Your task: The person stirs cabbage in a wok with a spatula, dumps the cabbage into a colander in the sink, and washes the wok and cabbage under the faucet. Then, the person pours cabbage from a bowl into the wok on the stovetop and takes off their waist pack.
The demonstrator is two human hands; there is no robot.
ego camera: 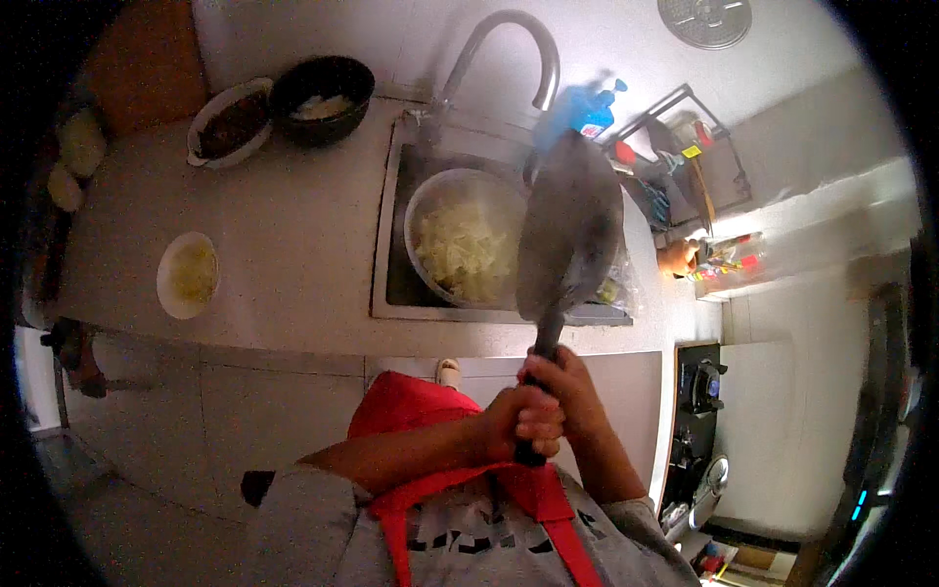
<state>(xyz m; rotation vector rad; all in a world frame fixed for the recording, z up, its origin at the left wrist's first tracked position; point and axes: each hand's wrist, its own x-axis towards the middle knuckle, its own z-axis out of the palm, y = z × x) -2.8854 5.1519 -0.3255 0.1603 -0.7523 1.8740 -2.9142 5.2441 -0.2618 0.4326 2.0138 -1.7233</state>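
Both hands grip the black handle of a dark wok [568,227], which is tilted up over the right part of the sink [385,293]. My left hand [527,424] closes round the lower end of the handle, and my right hand [561,381] is wrapped higher up, nearer the pan. Beside the wok, a round colander or bowl [412,253] stands in the sink, filled with pale cut vegetables [469,246] that look steamy. The wok hides the right side of the sink and part of the bowl's rim.
A curved faucet [550,66] arches behind the sink, near a blue pump bottle [593,110]. Left on the counter are a black bowl [323,128], an oval dish of dark food [235,125] and a small white bowl [188,275]. A gas stove [697,411] stands at right.
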